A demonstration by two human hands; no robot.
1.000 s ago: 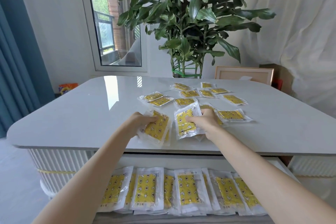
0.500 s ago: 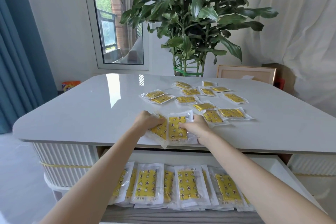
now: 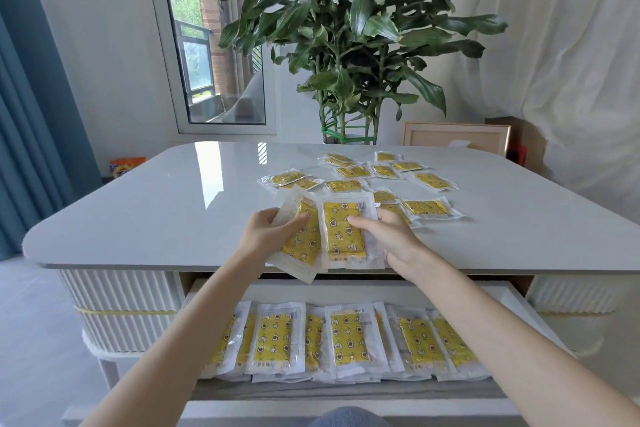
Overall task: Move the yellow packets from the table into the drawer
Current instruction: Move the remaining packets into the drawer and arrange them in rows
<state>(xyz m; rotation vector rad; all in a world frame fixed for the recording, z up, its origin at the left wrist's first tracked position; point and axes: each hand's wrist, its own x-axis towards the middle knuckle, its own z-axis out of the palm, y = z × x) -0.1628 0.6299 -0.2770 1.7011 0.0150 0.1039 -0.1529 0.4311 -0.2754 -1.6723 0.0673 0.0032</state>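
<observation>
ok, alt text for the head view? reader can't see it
The left hand grips tilted yellow packets and the right hand pinches an upright packet, side by side at the near edge of the table. Below, an open drawer holds a row of stored packets; loose packets lie scattered on the table.

The left grip [image 3: 268,236] hides the upper left corner of the first yellow packet [image 3: 301,246], whose right edge lies under the second yellow packet [image 3: 343,232]. The right grip [image 3: 391,239] pinches that one, fingers partly hidden behind it. Both forearms leave the picture at 7 and 5 o'clock. In the drawer [image 3: 346,289] the stored packets [image 3: 346,336] overlap; the right forearm covers those at 4 o'clock. Packet print is too small to read. A blue-grey rounded shape [image 3: 346,418] is cut off at 6 o'clock. The plant [image 3: 346,28] is cropped at 12 o'clock, its base behind the desk [image 3: 156,218].
</observation>
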